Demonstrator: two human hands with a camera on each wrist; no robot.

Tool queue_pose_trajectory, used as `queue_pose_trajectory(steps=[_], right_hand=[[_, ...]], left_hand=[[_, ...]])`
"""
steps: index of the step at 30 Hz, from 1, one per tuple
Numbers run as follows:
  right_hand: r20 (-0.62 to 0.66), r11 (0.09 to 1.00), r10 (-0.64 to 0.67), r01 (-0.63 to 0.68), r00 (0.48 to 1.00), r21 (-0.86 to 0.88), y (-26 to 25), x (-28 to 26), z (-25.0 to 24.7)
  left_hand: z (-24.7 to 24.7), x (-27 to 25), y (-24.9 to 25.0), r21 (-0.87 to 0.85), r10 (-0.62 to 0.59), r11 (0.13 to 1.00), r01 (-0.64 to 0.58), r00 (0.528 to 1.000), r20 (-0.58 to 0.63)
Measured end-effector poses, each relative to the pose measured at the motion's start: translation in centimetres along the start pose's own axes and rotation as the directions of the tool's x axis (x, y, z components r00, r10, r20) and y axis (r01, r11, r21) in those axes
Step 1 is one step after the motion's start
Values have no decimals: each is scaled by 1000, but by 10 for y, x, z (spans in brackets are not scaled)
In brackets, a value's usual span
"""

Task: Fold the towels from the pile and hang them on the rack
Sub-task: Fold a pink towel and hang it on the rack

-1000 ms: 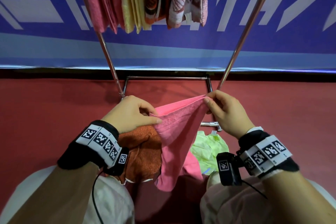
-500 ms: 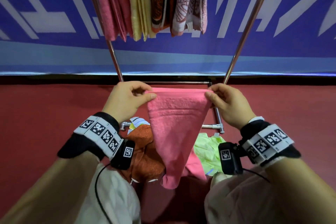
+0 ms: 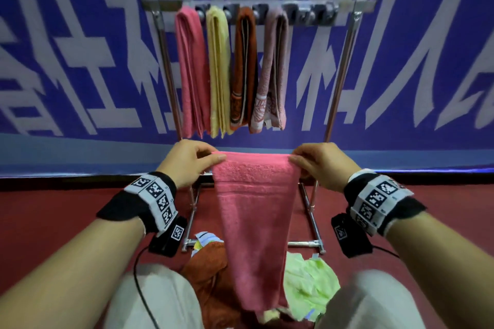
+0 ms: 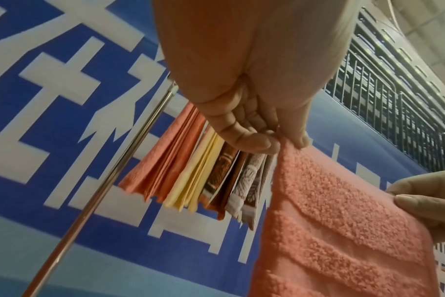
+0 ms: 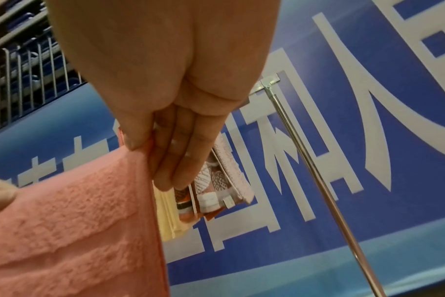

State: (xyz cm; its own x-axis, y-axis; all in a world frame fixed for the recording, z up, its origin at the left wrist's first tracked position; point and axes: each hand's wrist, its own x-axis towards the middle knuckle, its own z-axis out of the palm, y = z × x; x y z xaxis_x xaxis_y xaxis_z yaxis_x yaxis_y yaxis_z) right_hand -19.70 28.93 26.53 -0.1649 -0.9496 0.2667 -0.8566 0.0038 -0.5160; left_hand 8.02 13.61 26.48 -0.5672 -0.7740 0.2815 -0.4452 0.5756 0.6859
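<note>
Grip first: left hand [image 3: 187,165] and right hand [image 3: 323,165] each pinch one top corner of the pink towel [image 3: 256,222], thumb in front, fingers behind. Both wrist views show the pinches closed on cloth, right at the edge. Top edge is taut and level between the hands; the rest hangs free and narrows toward the pile [image 3: 310,283] on the floor. Looks doubled, layer count not readable. Towel is airborne, in front of the rack [image 3: 340,80], well below its top bar [image 3: 315,14]. Bar carries four hung towels [image 3: 219,75] bunched left; right part is bare.

Risks, my read:
- Pinches are shallow. If terry slips from one corner on the lift, the fold opens and the towel drops onto the pile.
- Tail hangs near the pile and the lower frame [image 3: 304,243]; a fast lift could snag.
- Placing close to the patterned towel [image 3: 275,69] may knock it off. Aim for the bare section.
- Uneven drape: heavier side pulls it off.
</note>
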Motion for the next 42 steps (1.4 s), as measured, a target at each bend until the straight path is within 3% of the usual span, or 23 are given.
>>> queue_pose_trajectory(steps=[7, 13, 17, 19, 22, 25, 27, 31, 36, 42], right_hand=[[-24, 1000, -14, 14, 1000, 19, -39, -3, -35], [-52, 927, 93, -67, 994, 369, -83, -6, -51], [-76, 997, 33, -27, 997, 73, -112, 2, -72], [-137, 999, -9, 13, 991, 29, -129, 3, -92], [-220, 963, 2, 58, 976, 262, -150, 1, -118], [-237, 776, 57, 106, 970, 622, -161, -6, -131], [-260, 691, 70, 141, 963, 709, -160, -9, -134], [-196, 658, 120, 70, 973, 750, -142, -11, -120], [-79, 736, 199, -96, 977, 670, -103, -3, -74], [44, 638, 292, -229, 955, 735, -62, -10, -15]], left_hand=[[-42, -8, 43, 0, 21, 1000, -21, 1000, -20], [-71, -13, 74, -16, 53, 998, -56, 991, -121], [-83, -12, 91, 13, -9, 1000, 12, 979, -206], [-91, -12, 105, -30, -30, 999, 23, 972, -232], [-107, -14, 129, -287, -77, 958, 3, 966, -247], [-121, -19, 153, -405, -36, 911, -78, 963, -266], [-125, -19, 160, -424, 6, 897, -129, 960, -279], [-116, -20, 152, -433, -10, 895, -106, 966, -258], [-73, -17, 108, -360, -103, 933, 24, 974, -204], [-14, -22, 45, -407, -218, 903, 140, 964, -151]])
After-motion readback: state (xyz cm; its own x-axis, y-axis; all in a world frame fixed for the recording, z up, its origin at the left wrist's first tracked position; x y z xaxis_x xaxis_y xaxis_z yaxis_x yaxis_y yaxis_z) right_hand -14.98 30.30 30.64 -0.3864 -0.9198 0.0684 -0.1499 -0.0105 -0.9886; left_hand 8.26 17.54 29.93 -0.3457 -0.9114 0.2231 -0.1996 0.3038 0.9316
